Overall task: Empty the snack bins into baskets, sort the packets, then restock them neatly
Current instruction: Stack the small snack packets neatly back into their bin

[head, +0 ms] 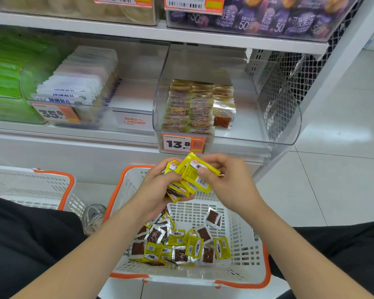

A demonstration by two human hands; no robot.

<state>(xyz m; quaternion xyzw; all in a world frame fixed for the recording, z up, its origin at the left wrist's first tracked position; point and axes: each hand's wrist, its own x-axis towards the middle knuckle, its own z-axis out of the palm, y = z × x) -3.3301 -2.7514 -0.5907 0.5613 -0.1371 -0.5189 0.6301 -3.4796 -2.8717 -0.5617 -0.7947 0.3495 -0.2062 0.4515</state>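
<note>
Restocking looks partway done: the left hand (pixel 158 186) clutches a packet stack (pixel 181 188), the right hand (pixel 227 182) pinches its top packet, the bin (pixel 289 126) beyond them holds neat rows, and loose packets (pixel 177 249) remain in the basket (pixel 266 266) beneath.

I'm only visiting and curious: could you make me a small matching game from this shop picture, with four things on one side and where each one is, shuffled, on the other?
Things
1. bunch of yellow packets
2. loose packets
3. neat rows of packets
4. purple jelly pouches

Places
A. in the clear bin with the 13.8 tag
B. on the top shelf
C. held by the left hand and right hand
D. on the floor of the orange-rimmed basket

Pairs: 1-C, 2-D, 3-A, 4-B
</note>
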